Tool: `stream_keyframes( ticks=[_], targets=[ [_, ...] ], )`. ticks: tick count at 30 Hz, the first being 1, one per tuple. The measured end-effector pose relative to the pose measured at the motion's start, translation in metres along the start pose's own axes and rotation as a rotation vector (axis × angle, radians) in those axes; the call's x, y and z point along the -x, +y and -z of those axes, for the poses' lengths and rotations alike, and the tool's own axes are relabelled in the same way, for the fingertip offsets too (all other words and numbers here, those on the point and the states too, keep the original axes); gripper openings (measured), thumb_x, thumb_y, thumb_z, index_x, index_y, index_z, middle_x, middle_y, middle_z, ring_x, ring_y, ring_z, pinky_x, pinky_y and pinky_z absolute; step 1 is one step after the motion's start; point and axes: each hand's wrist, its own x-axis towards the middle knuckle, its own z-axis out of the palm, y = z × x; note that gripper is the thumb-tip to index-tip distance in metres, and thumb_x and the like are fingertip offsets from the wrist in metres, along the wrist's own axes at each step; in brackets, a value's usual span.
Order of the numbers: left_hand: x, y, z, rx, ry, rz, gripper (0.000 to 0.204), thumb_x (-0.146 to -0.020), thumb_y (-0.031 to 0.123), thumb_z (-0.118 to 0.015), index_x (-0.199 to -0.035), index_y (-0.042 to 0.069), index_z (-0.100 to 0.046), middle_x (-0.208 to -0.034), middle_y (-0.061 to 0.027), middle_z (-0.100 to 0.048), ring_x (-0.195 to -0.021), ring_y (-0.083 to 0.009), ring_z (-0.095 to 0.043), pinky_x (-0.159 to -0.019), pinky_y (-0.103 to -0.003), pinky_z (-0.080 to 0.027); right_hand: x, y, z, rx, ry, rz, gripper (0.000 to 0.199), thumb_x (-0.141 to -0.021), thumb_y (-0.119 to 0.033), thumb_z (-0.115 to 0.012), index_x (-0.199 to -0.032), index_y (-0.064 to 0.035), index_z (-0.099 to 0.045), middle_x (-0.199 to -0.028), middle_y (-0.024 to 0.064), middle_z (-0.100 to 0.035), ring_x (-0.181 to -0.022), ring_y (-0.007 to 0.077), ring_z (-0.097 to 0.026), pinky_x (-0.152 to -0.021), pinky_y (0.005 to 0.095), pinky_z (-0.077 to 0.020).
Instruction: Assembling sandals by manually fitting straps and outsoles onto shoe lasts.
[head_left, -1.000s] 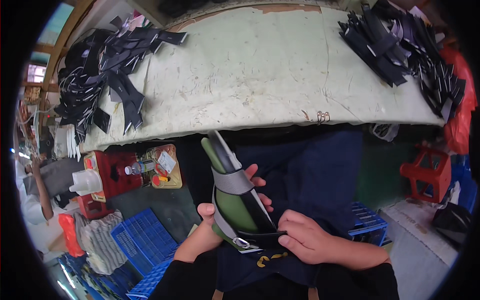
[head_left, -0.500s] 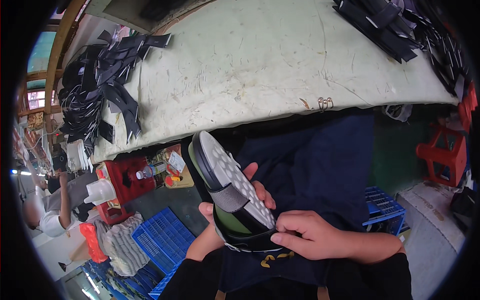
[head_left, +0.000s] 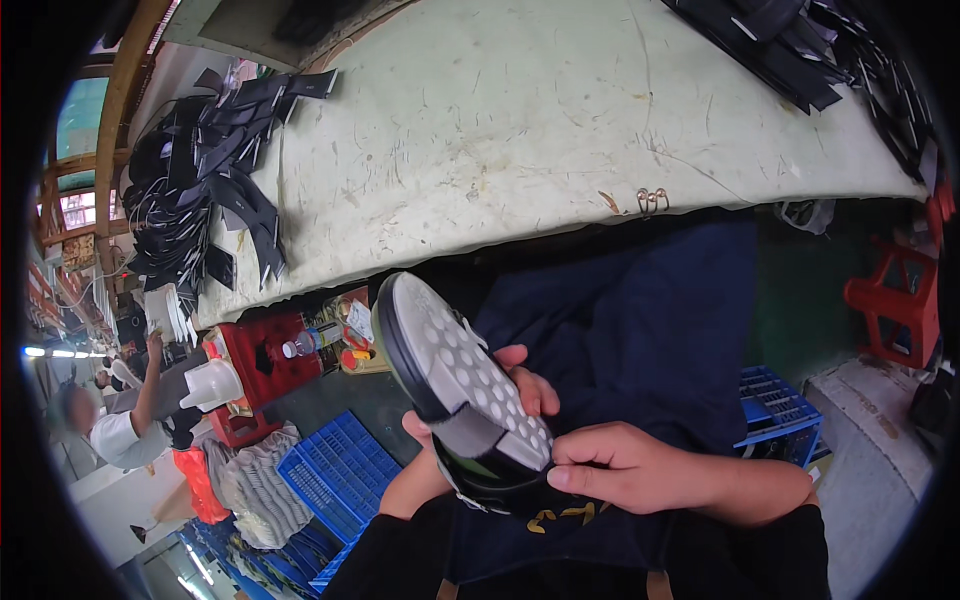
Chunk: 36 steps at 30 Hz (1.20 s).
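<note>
The black sandal with a pale grey studded sole (head_left: 455, 385) is held over the person's lap, near the middle of the view, turned sole-up with its toe end pointing far-left and its heel end near the body. The left hand (head_left: 480, 400) cups it from underneath, fingers curled round the far edge so that only the fingertips show past the sole. The right hand (head_left: 625, 465) comes in from the right, its fingers closed narrowly, pinching the black strap edge at the heel end just beside a grey fabric strap (head_left: 470, 432) that crosses the sole.

Judging from the grip, the step in hand is checking or seating the strap at the heel. The next move calls for a steady hold from the left hand while the right pulls or presses the strap along the rim.

Beyond the lap lies a worn pale green worktable (head_left: 560, 120), with 2 heaps of black cut strap pieces: 1 at far left (head_left: 205, 190), 1 at far right (head_left: 800, 50). Blue plastic crates (head_left: 335, 475) stand on the floor at near left.
</note>
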Motion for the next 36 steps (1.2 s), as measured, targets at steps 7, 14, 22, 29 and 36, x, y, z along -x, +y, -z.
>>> stream_keyframes(
  ticks=[7,14,22,29,36],
  targets=[
    [0.001,0.006,-0.007,-0.393,-0.034,0.106,0.104,-0.074,0.088,-0.054,-0.142,0.008,-0.050,-0.090,-0.0138,-0.063,-0.112,-0.0351,-0.059,-0.121,-0.058,-0.022,-0.013,-0.004,0.026,-0.120,-0.262,-0.350,0.035,-0.095,-0.033,-0.072,-0.080,-0.0028,-0.068,-0.066,-0.0036,-0.058,-0.059,0.0045,-0.049,-0.056,0.0230,-0.0401],
    [0.007,-0.011,0.001,0.027,0.119,-0.068,0.105,-0.072,0.087,-0.053,-0.140,0.007,-0.049,-0.096,-0.0128,-0.062,-0.114,-0.0345,-0.058,-0.118,-0.058,-0.027,-0.006,0.002,0.025,-0.174,-0.080,-0.219,0.019,-0.095,-0.019,-0.073,-0.093,0.0005,-0.072,-0.074,-0.0005,-0.066,-0.070,0.0057,-0.061,-0.063,0.0212,-0.0472],
    [0.008,-0.011,0.006,0.036,0.128,-0.068,0.114,-0.068,0.091,-0.051,-0.142,0.005,-0.044,-0.097,-0.0118,-0.061,-0.112,-0.0332,-0.057,-0.118,-0.057,-0.027,0.001,0.017,0.023,-0.134,-0.042,-0.057,0.014,-0.092,-0.013,-0.075,-0.096,0.0008,-0.072,-0.080,-0.0003,-0.069,-0.072,0.0057,-0.062,-0.066,0.0213,-0.0485],
    [0.009,-0.017,0.007,-0.050,0.072,-0.145,0.110,-0.066,0.092,-0.049,-0.132,0.004,-0.049,-0.095,-0.0124,-0.061,-0.111,-0.0323,-0.057,-0.119,-0.055,-0.026,-0.014,-0.002,0.024,-0.039,-0.135,-0.176,0.022,-0.088,-0.021,-0.080,-0.090,-0.0011,-0.072,-0.074,-0.0008,-0.068,-0.067,0.0071,-0.062,-0.062,0.0234,-0.0475],
    [0.001,-0.014,-0.002,-0.064,0.052,-0.223,0.106,-0.065,0.090,-0.052,-0.127,0.004,-0.049,-0.095,-0.0120,-0.061,-0.112,-0.0302,-0.055,-0.116,-0.051,-0.030,-0.020,-0.014,0.041,0.569,0.097,-0.002,0.048,-0.083,-0.040,-0.082,-0.102,-0.0011,-0.061,-0.104,0.0091,-0.061,-0.081,0.0147,-0.057,-0.069,0.0267,-0.0462]
  ],
)
